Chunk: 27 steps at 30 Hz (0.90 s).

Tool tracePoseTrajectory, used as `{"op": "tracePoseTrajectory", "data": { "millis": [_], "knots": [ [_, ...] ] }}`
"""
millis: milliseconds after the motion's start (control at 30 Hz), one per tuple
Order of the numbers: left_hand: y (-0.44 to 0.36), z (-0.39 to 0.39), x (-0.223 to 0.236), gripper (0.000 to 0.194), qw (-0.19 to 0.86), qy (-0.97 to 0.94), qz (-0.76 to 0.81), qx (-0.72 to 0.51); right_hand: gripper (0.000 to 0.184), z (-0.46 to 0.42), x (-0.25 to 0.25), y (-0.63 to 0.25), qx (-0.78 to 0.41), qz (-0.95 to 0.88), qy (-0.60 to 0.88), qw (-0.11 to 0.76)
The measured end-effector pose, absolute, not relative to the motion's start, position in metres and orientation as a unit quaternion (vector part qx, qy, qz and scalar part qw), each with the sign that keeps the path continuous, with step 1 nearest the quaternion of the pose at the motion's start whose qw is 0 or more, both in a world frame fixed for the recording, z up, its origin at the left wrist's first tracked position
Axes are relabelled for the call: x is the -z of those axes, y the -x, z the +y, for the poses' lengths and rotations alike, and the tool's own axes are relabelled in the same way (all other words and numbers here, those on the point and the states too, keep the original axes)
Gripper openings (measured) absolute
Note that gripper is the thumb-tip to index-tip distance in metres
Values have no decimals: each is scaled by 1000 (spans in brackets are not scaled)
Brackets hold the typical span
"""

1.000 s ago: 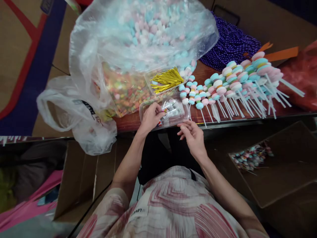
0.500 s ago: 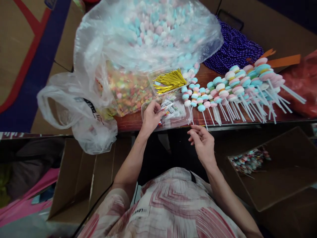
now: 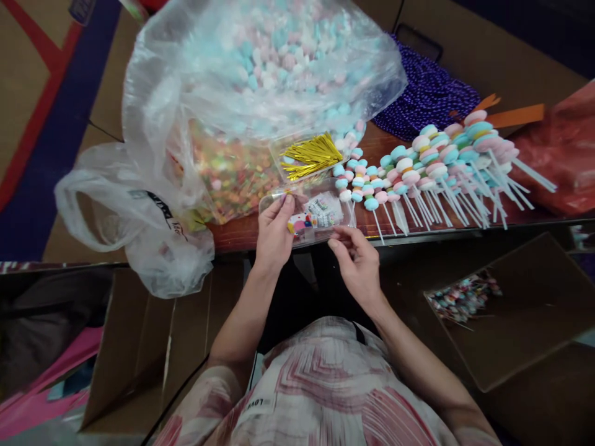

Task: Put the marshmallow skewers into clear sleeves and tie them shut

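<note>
My left hand is closed in a pinch over the left side of a clear plastic tray. What its fingertips hold is too small to make out. White printed packets lie in the tray, and a patch of bright colours shows beside my left thumb. My right hand is at the tray's front right corner, its fingers curled and thumb near the index finger; anything between them is hidden. Just behind stands a clear box of gold twist ties.
Candy skewers on white sticks are piled to the right. Behind are a big clear bag of pastel sweets, a bag of orange sweets and purple cord. Cardboard boxes stand below the table edge.
My left hand has turned, its fingertips now nearer the tray's back left. My right hand has moved left, closer to the tray and my left hand. The view has shifted slightly.
</note>
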<state>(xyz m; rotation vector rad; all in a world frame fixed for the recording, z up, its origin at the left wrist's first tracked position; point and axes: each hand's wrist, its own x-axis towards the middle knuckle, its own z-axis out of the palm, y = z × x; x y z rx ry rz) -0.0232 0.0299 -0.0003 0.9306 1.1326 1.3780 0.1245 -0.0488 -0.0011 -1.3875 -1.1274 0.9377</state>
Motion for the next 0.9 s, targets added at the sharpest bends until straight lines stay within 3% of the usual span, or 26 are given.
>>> {"op": "tracePoseTrajectory", "data": {
  "millis": [67,167,367,567,767,900],
  "knots": [
    [8,21,-8,21,622,-294,421,-591,28,-40,1,-114,-460,-412,551,561],
    [-12,8,-14,22,659,-225,395,-600,27,-31,3,-106,-496,-337,534,596],
    [-23,-5,-8,29,647,-250,413,-590,26,-30,2,-118,-478,-303,539,624],
    [-33,-6,-3,37,632,-207,441,-603,44,-37,4,-119,-431,-341,556,623],
    [-42,-13,9,38,588,-241,441,-633,29,-41,-2,-117,-407,-377,560,615],
    [-37,-16,5,36,612,-242,425,-622,39,-40,-2,-127,-387,-388,576,607]
  ]
}}
